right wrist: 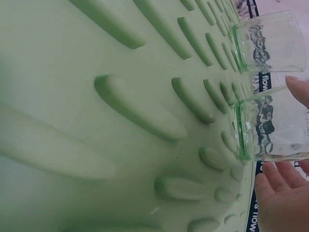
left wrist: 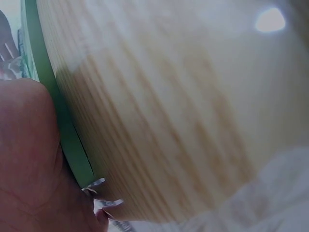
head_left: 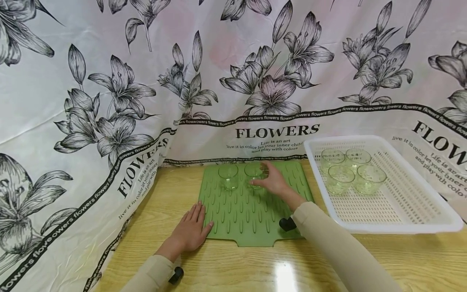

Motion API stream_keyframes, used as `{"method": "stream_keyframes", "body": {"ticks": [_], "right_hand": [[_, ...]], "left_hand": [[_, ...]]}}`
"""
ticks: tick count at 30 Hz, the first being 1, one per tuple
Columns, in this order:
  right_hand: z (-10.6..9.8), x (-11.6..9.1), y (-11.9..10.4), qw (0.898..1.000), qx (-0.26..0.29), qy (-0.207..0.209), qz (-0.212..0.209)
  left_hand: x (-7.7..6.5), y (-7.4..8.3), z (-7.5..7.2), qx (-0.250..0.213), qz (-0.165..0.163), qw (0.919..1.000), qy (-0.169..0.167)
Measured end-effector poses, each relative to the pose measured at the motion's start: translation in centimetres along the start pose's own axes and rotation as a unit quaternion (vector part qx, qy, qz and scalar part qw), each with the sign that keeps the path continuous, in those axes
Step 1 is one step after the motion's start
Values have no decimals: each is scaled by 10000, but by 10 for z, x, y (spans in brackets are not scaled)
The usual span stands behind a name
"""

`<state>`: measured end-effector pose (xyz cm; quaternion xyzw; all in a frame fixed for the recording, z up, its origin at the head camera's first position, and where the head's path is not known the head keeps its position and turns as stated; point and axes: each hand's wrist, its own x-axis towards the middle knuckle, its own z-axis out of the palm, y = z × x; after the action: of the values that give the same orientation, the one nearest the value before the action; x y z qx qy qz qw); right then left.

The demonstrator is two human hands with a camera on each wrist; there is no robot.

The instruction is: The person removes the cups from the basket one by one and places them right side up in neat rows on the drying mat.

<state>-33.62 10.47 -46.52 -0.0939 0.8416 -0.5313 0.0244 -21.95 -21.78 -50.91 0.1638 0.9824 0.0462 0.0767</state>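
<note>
Two clear green-tinted glasses stand upright side by side near the far edge of a green ridged mat (head_left: 237,207). My right hand (head_left: 274,180) holds the right glass (head_left: 254,172) between thumb and fingers. The right wrist view shows the thumb on one side of this glass (right wrist: 270,128) and the fingers (right wrist: 282,181) on the other, its base at the mat. Just left of it is the other glass (head_left: 228,177). My left hand (head_left: 189,231) rests flat with fingers straight at the mat's near left edge, holding nothing.
To the right, a white perforated plastic basket (head_left: 365,223) contains several more green-tinted glasses (head_left: 370,180). The wooden table (head_left: 233,267) extends in front of the mat. A flower-printed cloth (head_left: 204,142) hangs behind and along the left side.
</note>
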Motion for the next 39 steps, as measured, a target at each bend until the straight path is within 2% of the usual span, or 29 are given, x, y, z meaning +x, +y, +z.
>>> {"method": "stream_keyframes", "body": {"ticks": [8, 17, 32, 39], "right_hand": [[-3, -4, -4, 9999, -90, 61, 31], [-5, -9, -15, 9985, -548, 37, 5], [-15, -33, -36, 9989, -380, 251, 105], [-20, -45, -45, 9979, -519, 378, 78]], "left_hand": [[-4, 3, -8, -165, -52, 9997, -151], [1, -3, -1, -63, -35, 10000, 21], [0, -2, 2, -31, 21, 10000, 33], [0, -2, 3, -46, 63, 9999, 80]]}}
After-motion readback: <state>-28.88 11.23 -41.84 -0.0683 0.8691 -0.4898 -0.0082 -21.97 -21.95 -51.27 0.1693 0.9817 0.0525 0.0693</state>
